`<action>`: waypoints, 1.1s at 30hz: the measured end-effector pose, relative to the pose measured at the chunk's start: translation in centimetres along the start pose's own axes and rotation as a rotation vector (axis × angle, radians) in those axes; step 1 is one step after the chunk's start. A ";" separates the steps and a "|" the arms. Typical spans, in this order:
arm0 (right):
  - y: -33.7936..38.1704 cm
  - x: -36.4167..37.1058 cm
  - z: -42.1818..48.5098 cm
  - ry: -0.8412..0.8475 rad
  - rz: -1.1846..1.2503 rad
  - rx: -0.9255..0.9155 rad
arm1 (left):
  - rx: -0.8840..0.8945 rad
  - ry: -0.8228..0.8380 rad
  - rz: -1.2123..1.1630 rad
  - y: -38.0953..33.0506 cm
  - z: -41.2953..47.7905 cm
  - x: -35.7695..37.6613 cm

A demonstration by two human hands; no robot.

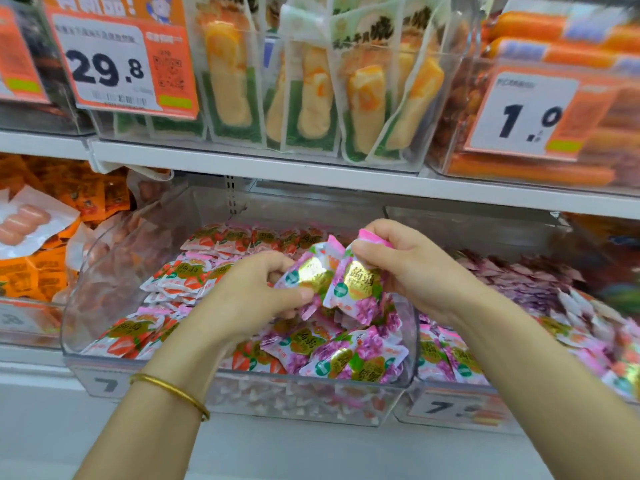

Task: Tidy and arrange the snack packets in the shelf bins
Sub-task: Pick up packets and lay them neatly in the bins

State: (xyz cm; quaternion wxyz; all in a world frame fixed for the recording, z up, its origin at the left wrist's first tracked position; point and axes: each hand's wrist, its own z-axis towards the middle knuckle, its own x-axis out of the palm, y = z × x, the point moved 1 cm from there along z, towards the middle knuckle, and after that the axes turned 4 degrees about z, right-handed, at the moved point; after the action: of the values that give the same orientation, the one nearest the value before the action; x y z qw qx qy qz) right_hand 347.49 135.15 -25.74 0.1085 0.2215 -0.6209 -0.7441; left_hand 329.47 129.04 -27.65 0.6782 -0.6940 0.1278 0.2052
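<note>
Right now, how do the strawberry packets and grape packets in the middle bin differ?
Print: strawberry packets show red fruit; grape packets purple.
Place: strawberry packets fill the bin's left and back; grape packets lie front right.
Held: left hand and right hand each grip a grape packet, no strawberry packets.
Both carry gold labels.

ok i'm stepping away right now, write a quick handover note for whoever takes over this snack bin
Left hand: pinches a purple grape-print foil packet with a gold label, above the bin.
Right hand: pinches a second purple grape-print packet, beside the first.
Clear plastic shelf bin: red strawberry-print packets lie along its back and left; loose purple grape-print packets are heaped at its front right.
Done: the strawberry rows at the back look ordered.
Left: set down both held packets, probably with the grape ones, then straighten that heap.
</note>
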 end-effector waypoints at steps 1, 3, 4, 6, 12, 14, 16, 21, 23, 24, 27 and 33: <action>0.1 -0.2 -0.4 -0.017 0.037 -0.005 | 0.016 0.021 -0.106 -0.5 0.0 0.4; 0.5 -0.8 -1.2 -0.069 0.124 -0.008 | 0.062 0.050 -0.252 -1.4 0.0 1.4; 0.7 -1.2 -1.6 -0.095 0.160 -0.013 | 0.088 0.065 -0.304 -1.9 0.1 1.9; 0.9 -2.2 -2.4 -0.133 0.230 -0.022 | 0.140 0.108 -0.363 -3.0 0.2 3.1; 0.6 -8.5 -4.8 -0.418 0.325 0.005 | 0.317 0.080 -0.179 -5.5 1.2 7.0; 0.1 -11.8 -5.5 -0.552 0.137 0.012 | 0.370 -0.014 -0.026 -5.6 1.9 8.1; -0.7 -14.7 -5.6 -0.585 -0.171 0.074 | 0.397 -0.067 0.130 -5.4 2.5 9.0; -2.3 -16.8 -4.3 -0.561 -0.352 0.258 | 0.420 -0.107 0.342 -5.3 3.3 10.5; -3.1 -16.3 -3.5 -0.540 -0.212 0.291 | 0.418 -0.113 0.352 -5.3 3.4 10.6; -3.6 -15.9 -3.1 -0.517 -0.134 0.306 | 0.417 -0.115 0.354 -5.4 3.5 10.7; -4.6 -14.7 -2.5 -0.456 -0.080 0.340 | 0.421 -0.108 0.382 -5.4 3.4 10.6; -4.2 -15.1 -5.4 -0.386 0.002 0.330 | 0.428 -0.110 0.415 -5.4 3.3 10.6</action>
State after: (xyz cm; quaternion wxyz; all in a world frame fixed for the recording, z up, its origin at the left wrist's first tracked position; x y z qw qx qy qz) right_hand 363.79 137.85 -27.59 -0.0490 0.0892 -0.7433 -0.6612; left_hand 340.95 133.65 -27.69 0.7585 -0.4824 0.2701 0.3450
